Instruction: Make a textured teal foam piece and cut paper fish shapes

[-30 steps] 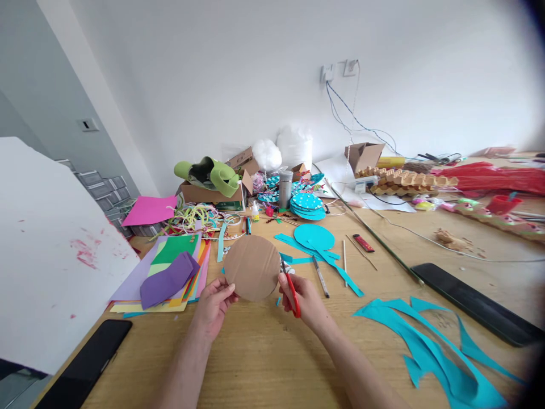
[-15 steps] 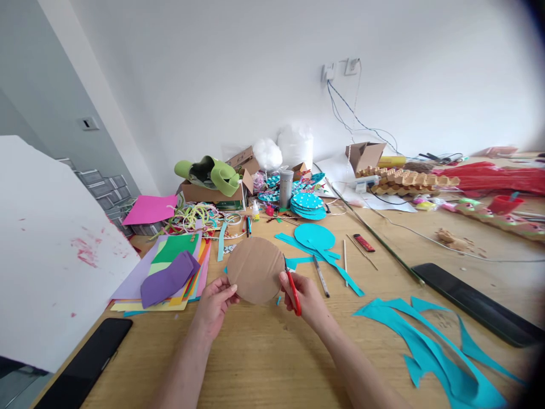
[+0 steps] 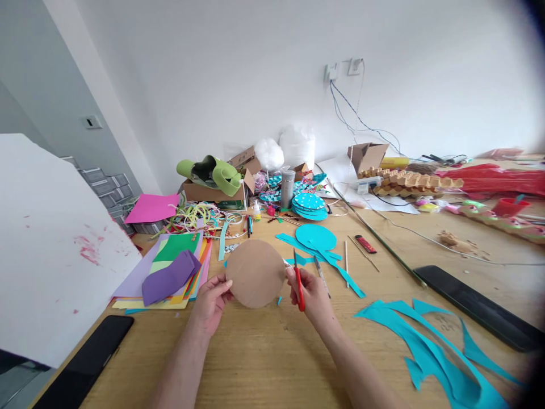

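A round brown cardboard disc [image 3: 255, 274] is held above the table by my left hand [image 3: 212, 301], thumb on its face at the lower left edge. My right hand [image 3: 313, 295] is closed around red-handled scissors [image 3: 300, 291], whose dark blades point up and away just right of the disc. The right fingertips are close to the disc's right edge; whether they touch it I cannot tell. Behind the disc lie a turquoise paper circle [image 3: 315, 237] and turquoise strips [image 3: 347, 276]. A pen [image 3: 322, 276] lies partly behind my right hand.
Colored paper sheets [image 3: 170, 267] lie at left, above a black phone [image 3: 89, 358]. Turquoise scraps [image 3: 426, 335] and a long black object [image 3: 477, 307] are at right. A grey flask [image 3: 287, 189] stands behind, beside dotted turquoise discs [image 3: 309, 205]. A red knife [image 3: 365, 244] lies right.
My right hand with the scissors has moved slightly right, away from the disc's edge. The disc has turned a little in my left hand, and its face looks smoother.
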Demonstrator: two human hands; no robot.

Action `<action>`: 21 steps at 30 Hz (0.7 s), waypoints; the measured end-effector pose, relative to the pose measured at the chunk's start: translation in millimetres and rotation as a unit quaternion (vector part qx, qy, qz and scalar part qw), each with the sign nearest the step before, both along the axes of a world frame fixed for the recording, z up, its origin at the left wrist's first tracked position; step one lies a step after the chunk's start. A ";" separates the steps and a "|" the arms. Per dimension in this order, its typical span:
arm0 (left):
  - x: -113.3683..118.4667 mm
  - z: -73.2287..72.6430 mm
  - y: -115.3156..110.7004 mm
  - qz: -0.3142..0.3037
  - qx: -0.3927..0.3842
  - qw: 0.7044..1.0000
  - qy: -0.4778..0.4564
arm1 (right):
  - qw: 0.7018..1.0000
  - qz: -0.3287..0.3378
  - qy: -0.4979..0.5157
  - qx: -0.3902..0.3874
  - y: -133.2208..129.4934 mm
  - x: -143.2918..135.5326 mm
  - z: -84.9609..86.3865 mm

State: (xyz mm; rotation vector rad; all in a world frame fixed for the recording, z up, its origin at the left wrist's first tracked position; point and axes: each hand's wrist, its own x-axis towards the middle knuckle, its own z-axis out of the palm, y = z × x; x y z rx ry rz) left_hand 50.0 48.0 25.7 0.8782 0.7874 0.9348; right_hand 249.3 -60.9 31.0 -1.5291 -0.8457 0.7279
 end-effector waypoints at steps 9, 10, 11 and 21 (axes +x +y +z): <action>-3.8 7.7 -0.1 0.005 -0.028 1.000 0.012 | 0.995 -0.035 -0.055 0.070 0.1 3.3 4.0; -4.0 7.4 0.5 0.005 -0.027 1.000 0.009 | 0.996 -0.028 -0.056 0.068 -0.2 2.8 4.5; -4.2 7.0 1.3 0.007 -0.027 1.000 0.003 | 0.996 -0.020 -0.060 0.062 -0.6 2.5 4.8; -5.5 8.2 5.8 0.046 -0.028 0.998 -0.026 | 0.979 0.108 -0.168 -0.042 -4.1 -3.0 7.3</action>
